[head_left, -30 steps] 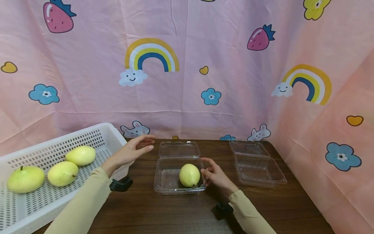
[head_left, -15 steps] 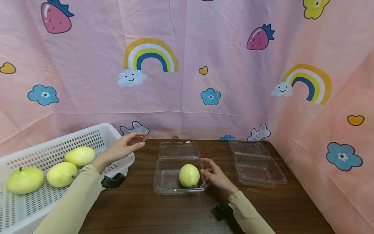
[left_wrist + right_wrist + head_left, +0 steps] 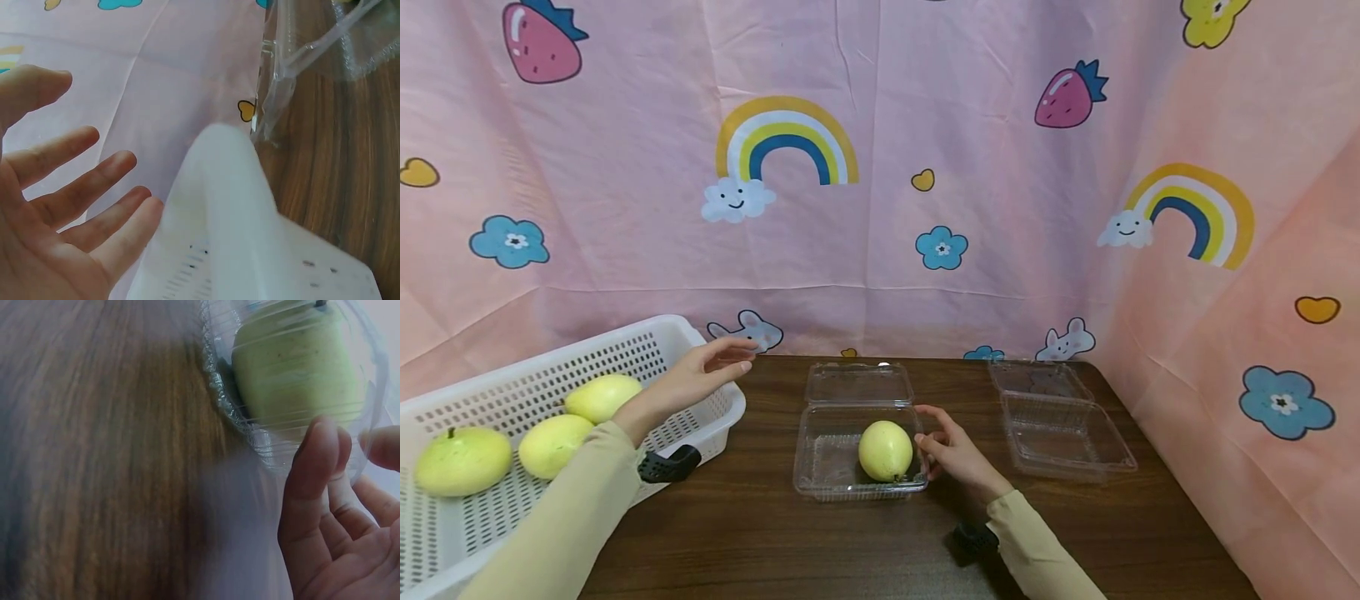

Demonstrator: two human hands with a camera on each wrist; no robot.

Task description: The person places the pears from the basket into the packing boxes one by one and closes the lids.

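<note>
My left hand (image 3: pixel 692 382) hovers, empty, over the near-right end of a white perforated plastic basket (image 3: pixel 713 440); the left wrist view shows its fingers (image 3: pixel 81 187) spread beside the basket's rim. Several yellow-green pears (image 3: pixel 463 461) lie in that basket, one partly behind my left sleeve. In the middle of the table, a clear plastic clamshell box (image 3: pixel 827 467) stands with its lid laid back. One pear (image 3: pixel 886 451) sits in its right half. My right hand (image 3: pixel 955 454) touches the box's right side, relaxed fingertips right at the rim and wall, as the right wrist view shows.
A second clear clamshell box (image 3: pixel 1067 433) stands lid-back at the right of the dark wooden table (image 3: pixel 850 550). A pink printed curtain (image 3: pixel 880 250) hangs behind the table and along its right side. Both wrists wear black straps.
My left hand has moved left, away from the middle box and over the basket's end. My right hand, the middle box and its pear have stayed in place.
</note>
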